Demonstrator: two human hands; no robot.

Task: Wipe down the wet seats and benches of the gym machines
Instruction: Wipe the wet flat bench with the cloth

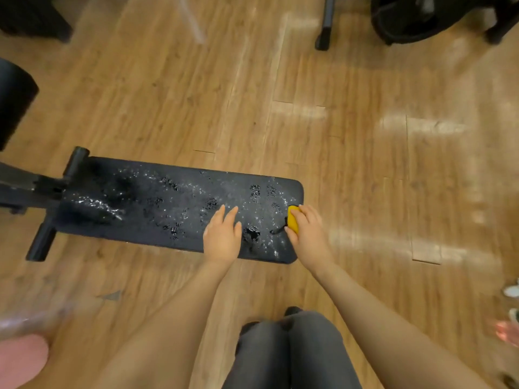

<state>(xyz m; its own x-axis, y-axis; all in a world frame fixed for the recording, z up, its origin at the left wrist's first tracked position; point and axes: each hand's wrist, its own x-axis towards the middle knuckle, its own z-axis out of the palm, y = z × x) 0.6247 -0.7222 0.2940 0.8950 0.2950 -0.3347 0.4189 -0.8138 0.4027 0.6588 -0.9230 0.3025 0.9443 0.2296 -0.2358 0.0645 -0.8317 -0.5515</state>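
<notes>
The right hand (306, 228) covers most of the yellow sponge (293, 219), so its full shape cannot be told. A pink blurred shape (19, 357) at the lower left is cut off by the edge, as are the smeared shoes (511, 290) at right.

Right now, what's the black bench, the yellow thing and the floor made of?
Bench: likely vinyl padding; water beads on it. Yellow thing in the right hand: maybe a sponge, mostly hidden. Floor: glossy wood-look planks with grain.
</notes>
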